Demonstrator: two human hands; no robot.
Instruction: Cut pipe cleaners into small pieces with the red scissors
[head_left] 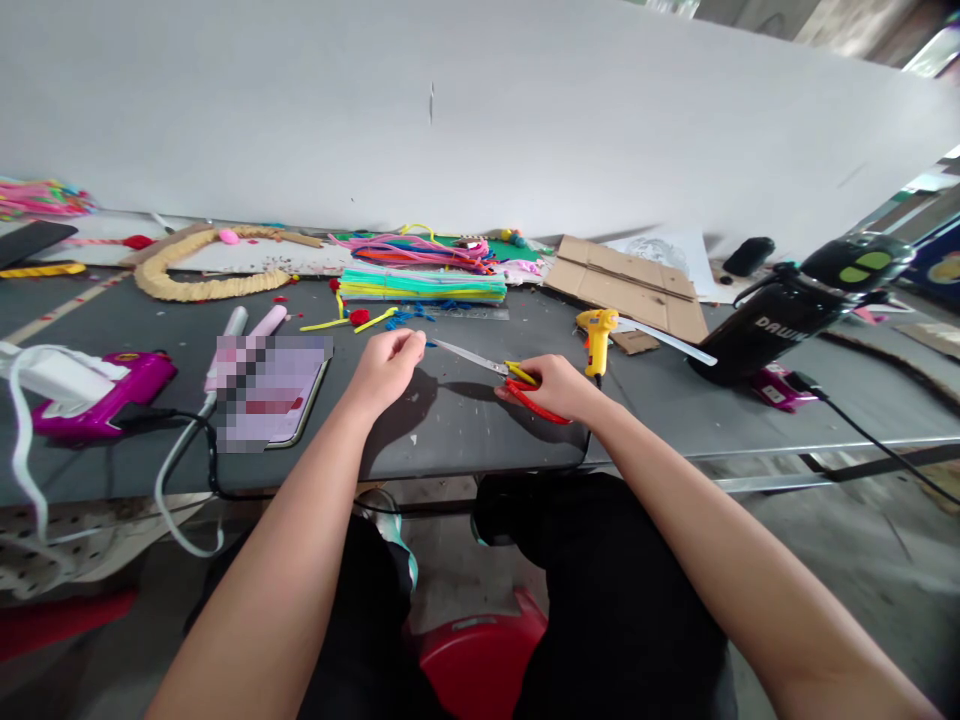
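Note:
My right hand [559,388] grips a pair of scissors [472,357] by its red and yellow handles. The blades point left and look closed or nearly so. Fingers pinched together, my left hand [394,362] is held just off the blade tips. A tiny blue bit [430,344] shows between its fingertips and the tips; whether the fingers hold it I cannot tell. Beyond the left hand lie short blue pipe cleaner pieces [405,316], a red pompom [360,317] and yellow pipe cleaner pieces [324,325]. Bundled pipe cleaners [424,284] lie behind them.
A yellow glue gun [598,335] and folded cardboard [626,287] are to the right, beside a black bottle [795,310]. On the left are a phone [296,385], a purple power strip [142,385] with cables, and a curved wrapped tan strip [161,270]. A red stool [484,655] is below.

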